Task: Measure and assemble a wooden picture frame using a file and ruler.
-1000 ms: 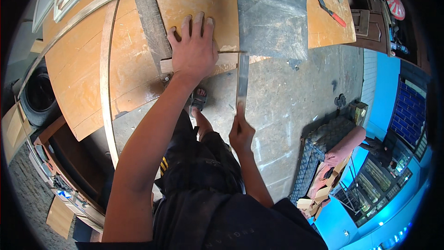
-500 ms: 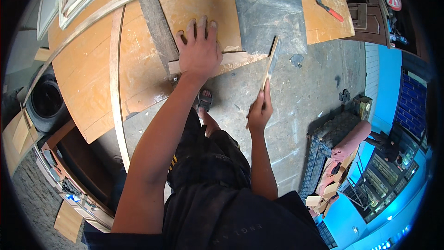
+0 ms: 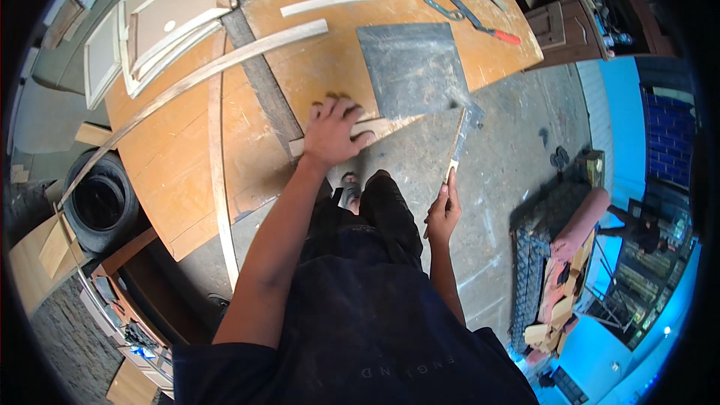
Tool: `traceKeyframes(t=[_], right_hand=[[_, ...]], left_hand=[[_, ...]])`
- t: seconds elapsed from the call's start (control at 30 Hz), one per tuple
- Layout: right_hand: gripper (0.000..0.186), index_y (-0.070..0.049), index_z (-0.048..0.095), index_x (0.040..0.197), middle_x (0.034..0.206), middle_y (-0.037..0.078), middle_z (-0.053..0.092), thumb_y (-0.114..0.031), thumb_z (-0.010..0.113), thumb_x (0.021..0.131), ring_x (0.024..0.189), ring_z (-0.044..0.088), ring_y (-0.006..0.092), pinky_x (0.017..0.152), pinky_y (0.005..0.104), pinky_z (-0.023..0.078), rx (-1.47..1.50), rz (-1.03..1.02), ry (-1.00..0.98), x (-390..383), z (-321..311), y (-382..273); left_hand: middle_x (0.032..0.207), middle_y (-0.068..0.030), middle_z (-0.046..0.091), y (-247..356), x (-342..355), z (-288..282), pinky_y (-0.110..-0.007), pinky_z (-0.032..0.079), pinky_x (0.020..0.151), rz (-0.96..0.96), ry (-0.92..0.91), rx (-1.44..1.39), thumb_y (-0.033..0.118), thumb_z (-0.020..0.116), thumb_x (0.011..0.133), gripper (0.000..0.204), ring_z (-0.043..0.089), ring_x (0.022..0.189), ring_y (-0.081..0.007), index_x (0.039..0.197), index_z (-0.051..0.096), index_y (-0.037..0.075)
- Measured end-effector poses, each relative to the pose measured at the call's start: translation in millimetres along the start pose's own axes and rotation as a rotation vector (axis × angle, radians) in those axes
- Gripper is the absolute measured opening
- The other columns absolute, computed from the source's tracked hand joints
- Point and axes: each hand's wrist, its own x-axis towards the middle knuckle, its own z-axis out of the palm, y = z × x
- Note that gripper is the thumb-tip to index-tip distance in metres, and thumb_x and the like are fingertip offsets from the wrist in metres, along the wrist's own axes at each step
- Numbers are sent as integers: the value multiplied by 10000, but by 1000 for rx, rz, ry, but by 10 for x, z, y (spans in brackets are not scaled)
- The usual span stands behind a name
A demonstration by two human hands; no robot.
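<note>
My left hand [image 3: 332,135] lies over a short pale wooden strip [image 3: 384,127] at the near edge of the orange-brown tabletop [image 3: 169,180]. Its thumb is spread to the right and its slightly bent fingers point away from me. To the right, beyond the table edge, my right hand [image 3: 444,210] is closed round the pale wooden handle of a handsaw [image 3: 457,142]. The narrow blade shows almost edge-on, its tip near the corner of a dark square sheet [image 3: 414,67]. A dark grey board [image 3: 262,79] runs across the table to the left of my left hand.
Long wooden strips [image 3: 217,150] cross the table at left, near stacked white panels [image 3: 176,19]. A red-handled tool [image 3: 504,36] lies at the far right, and a short batten [image 3: 326,3] at the back. A tire [image 3: 101,199] stands left; a dark quilted mattress [image 3: 530,274] lies right.
The view has shifted, showing more of the table's far side. My left thumb has spread outward and the fingers have bent. My right hand still grips the saw, now farther from my left hand.
</note>
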Motion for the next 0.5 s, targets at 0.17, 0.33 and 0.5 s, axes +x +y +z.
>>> traceKeyframes(t=[0.17,0.33,0.5], right_hand=[[436,-107,459,1490,587,-64,417,-185,452,1061,439,369,31,400,227,342,60,-119,-112,470,195,161],[442,-109,451,1494,562,-74,396,-206,462,1063,436,354,26,394,226,334,120,-207,-295,1369,340,-174],[448,-113,449,1497,542,-71,395,-233,466,1066,436,351,27,392,226,339,149,-263,-397,2245,520,-757]], left_hand=[[1242,-77,589,207,82,-36,-454,381,1000,-104,-215,50,349,728,782,531,492,1218,-270,1226,614,81],[1178,-228,637,393,174,-80,-482,477,949,-306,-303,-41,76,659,760,558,604,1137,-378,1298,522,23],[1082,-249,685,415,474,-372,-475,475,955,-509,-403,-410,200,699,870,509,633,1088,-403,1303,490,33]])
